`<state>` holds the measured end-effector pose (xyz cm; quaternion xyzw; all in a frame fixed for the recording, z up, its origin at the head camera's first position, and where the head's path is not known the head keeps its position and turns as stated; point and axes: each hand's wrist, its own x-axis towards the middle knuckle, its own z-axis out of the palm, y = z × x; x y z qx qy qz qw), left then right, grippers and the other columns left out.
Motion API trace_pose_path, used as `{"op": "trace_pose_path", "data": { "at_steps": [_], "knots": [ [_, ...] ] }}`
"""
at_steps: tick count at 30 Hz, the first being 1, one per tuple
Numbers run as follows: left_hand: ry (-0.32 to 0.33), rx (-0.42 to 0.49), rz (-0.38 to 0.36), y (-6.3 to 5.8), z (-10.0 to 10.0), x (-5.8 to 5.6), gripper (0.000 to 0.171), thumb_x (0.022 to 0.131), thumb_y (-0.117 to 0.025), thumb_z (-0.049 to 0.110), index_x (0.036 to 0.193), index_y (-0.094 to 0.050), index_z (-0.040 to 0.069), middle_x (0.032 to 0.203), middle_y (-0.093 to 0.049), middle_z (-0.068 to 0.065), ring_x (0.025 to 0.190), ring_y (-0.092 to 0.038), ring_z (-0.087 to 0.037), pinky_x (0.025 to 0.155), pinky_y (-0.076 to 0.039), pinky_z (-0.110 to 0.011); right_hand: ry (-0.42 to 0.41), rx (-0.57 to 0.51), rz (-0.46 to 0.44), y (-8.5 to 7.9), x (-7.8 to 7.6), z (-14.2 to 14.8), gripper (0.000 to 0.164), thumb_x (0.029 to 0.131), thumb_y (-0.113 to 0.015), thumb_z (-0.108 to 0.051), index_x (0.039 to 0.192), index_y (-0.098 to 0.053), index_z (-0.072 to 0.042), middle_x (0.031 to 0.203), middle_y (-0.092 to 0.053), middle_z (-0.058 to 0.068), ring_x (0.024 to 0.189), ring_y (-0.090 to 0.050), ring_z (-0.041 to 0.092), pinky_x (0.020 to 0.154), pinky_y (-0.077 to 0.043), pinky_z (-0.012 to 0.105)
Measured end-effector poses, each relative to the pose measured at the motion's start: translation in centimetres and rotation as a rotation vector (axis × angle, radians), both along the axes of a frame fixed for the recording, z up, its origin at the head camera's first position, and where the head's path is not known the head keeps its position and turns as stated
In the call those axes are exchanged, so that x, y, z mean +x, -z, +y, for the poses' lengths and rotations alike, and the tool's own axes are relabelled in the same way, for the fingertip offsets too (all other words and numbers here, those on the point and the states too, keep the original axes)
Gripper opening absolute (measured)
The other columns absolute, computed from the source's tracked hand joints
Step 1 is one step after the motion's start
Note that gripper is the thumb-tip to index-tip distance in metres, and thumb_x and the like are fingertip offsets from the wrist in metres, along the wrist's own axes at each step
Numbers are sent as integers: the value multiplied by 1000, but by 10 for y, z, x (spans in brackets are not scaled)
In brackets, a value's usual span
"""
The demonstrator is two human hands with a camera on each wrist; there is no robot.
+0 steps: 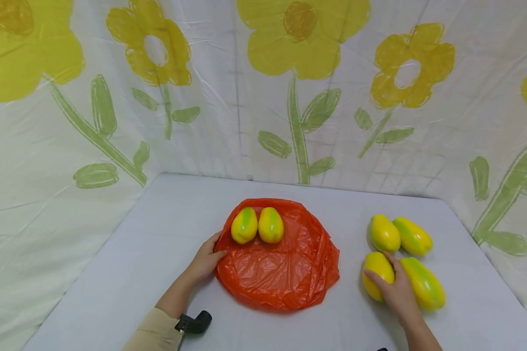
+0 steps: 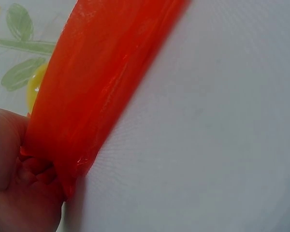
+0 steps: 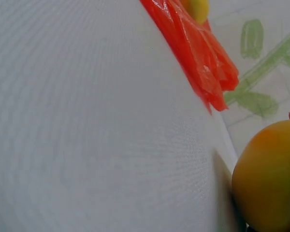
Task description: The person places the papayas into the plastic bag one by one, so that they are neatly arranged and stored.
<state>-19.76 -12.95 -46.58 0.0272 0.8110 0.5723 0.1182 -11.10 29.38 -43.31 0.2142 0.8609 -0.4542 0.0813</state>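
A red plastic bag (image 1: pixel 276 275) lies spread open on the table, with two yellow-green papayas (image 1: pixel 244 225) side by side at its back left. My left hand (image 1: pixel 205 261) grips the bag's left rim, thumb on the inside; in the left wrist view the fingers curl under the red plastic (image 2: pixel 92 82). On the right, my right hand (image 1: pixel 399 292) holds the front-left papaya (image 1: pixel 375 270) of a loose group between thumb and fingers. That papaya (image 3: pixel 268 179) appears close up in the right wrist view, and most of the hand is hidden there.
Beside the right hand lies another papaya (image 1: pixel 423 282). Two more papayas (image 1: pixel 384 233) touch each other behind it. A white cloth covers the table (image 1: pixel 158 224). A flower-printed curtain (image 1: pixel 219 112) hangs along the back and sides.
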Motion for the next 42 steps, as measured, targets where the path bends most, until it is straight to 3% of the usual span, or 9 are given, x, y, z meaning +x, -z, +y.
{"op": "trace_pose_path", "data": {
  "at_steps": [8, 29, 35, 42],
  "knots": [
    [3, -5, 9, -1, 0, 0, 55, 93, -46, 8, 145, -30, 11, 147, -37, -14, 128, -44, -31, 98, -47, -43, 23, -13, -10, -2, -1, 0, 104, 79, -57, -63, 151, 2, -17, 154, -3, 22, 131, -16, 42, 108, -16, 65],
    [-1, 1, 1, 1, -1, 0, 55, 93, -46, 8, 145, -29, 11, 147, -36, -14, 129, -43, -32, 98, -46, -43, 7, -11, 72, -21, -3, -4, 92, 87, -54, -53, 151, 2, -19, 154, -7, 23, 131, -20, 42, 107, -22, 61],
    [1, 1, 3, 1, 0, 0, 55, 93, -46, 8, 145, -29, 10, 148, -35, -14, 130, -42, -32, 99, -45, -44, -3, -3, 88, -28, -9, -12, 90, 87, -54, -54, 151, 1, -23, 152, -10, 23, 126, -23, 42, 103, -31, 61],
    [1, 14, 15, 0, 0, 1, 55, 93, -45, 5, 145, -29, 8, 147, -37, -15, 126, -46, -31, 97, -47, -42, -29, -35, 135, -36, -28, -28, 87, 87, -55, -51, 151, -4, -23, 151, -13, 21, 125, -25, 40, 101, -37, 57]
  ]
}}
